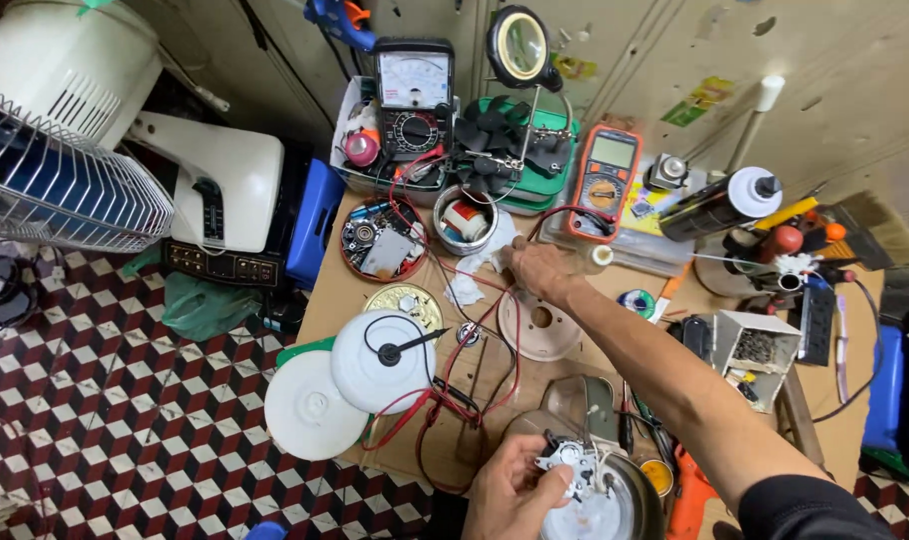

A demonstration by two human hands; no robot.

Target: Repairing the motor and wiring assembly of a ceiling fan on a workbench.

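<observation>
1. Cluttered and small, the wooden workbench (480, 385) stands on a floor of red, black and white cube-pattern tiles (105, 420), against a scuffed wall.
2. At the near edge, the left hand (510, 492) closes its fingers around a small white mechanism with metal parts (572, 462), holding it over a round white housing (600, 505).
3. The right hand (540, 270) reaches far across the bench, fingers curled onto crumpled white paper (475, 270); whether it actually grips the paper I cannot tell.
4. Just beside that hand lies a pinkish round plate with a centre hole (540, 325).
5. Red and black test leads (455, 385) loop over the bench between the two hands.
6. Two white round covers (350, 380) overlap at the left edge of the bench.
7. Farther back stand an analogue multimeter (415, 95), an orange digital multimeter (605, 180) and a round magnifier on a stand (520, 45).
8. Off the bench to the left sits a white fan with a wire guard (65, 150).
</observation>
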